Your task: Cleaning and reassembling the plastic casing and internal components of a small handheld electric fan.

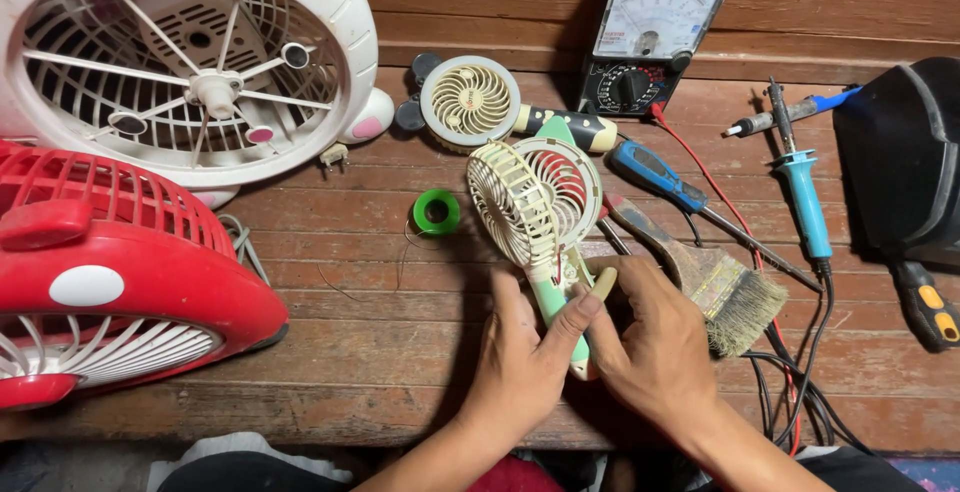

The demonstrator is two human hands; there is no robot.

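A small cream handheld fan with a mint green handle lies on the wooden boards, its front grille swung open and a red rotor showing inside. My left hand grips the green handle from below, thumb pressed along it. My right hand closes on the handle's right side, fingertips at the seam just under the fan head. Thin wires show at the neck between the head and the handle.
A large white fan and a red fan stand at left. Around the work lie a second small fan, a green solder spool, an analog multimeter, a blue screwdriver, a paintbrush, a blue soldering iron and a black mask.
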